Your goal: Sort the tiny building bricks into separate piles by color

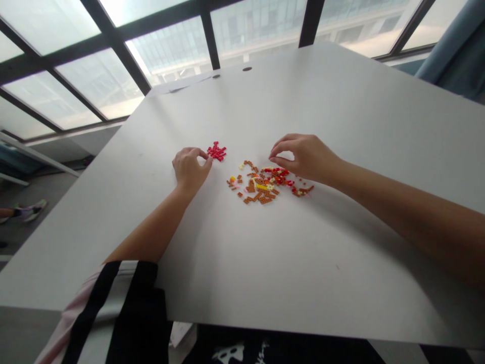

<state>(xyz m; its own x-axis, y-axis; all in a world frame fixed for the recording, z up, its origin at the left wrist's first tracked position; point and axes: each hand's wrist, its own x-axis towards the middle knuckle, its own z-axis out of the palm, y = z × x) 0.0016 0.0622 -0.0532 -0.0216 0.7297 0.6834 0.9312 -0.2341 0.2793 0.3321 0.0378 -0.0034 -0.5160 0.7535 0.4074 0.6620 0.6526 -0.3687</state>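
A small heap of red toy bricks (217, 151) lies on the white table. My left hand (190, 169) is at the heap's left edge, thumb and forefinger pinched together; whatever they may hold is too small to see. To the right spreads a larger mixed pile of tiny building bricks (261, 194), mostly brown, with red, yellow, cream and pink ones. Over its upper right edge hovers my right hand (303, 155), its thumb and forefinger tips pressed together in a ring. Anything between those tips cannot be made out.
The white table (246, 273) stretches out to dark-framed windows (170, 45). Two dark round holes (247, 69) are near its far edge. A blue curtain (458, 55) hangs at the right. On the floor at left, another person's shoe (32, 211) shows.
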